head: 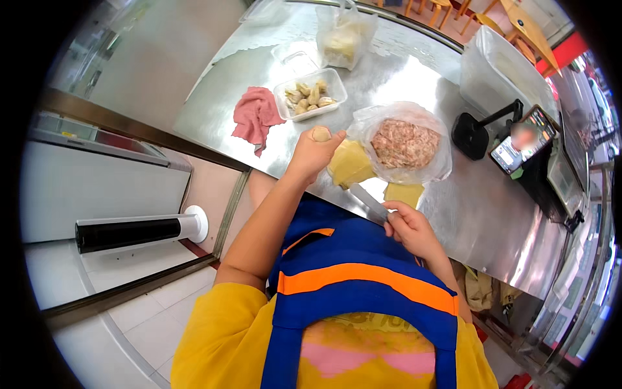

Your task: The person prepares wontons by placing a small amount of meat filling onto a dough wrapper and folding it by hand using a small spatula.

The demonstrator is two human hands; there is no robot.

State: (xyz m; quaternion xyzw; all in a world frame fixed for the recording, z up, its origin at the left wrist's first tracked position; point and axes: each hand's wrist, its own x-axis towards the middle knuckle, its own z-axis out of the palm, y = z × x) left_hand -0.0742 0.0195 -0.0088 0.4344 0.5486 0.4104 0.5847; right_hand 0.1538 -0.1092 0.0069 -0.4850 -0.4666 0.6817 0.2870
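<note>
My left hand is closed around a pale yellow wrapped dumpling, whose rounded end shows above the fist. In my right hand is a flat, dull-grey spreading blade, pointing up and left over the table edge. Yellow dough wrappers lie stacked beside the left hand. A smaller stack of wrappers lies just beyond the right hand. Raw minced meat fills an open clear plastic bag. Several finished dumplings sit in a clear plastic container.
The stainless steel table carries a pink cloth, a tied plastic bag with yellow contents, and a large translucent bin. A phone rests on a black stand at right. A tower fan appears at left.
</note>
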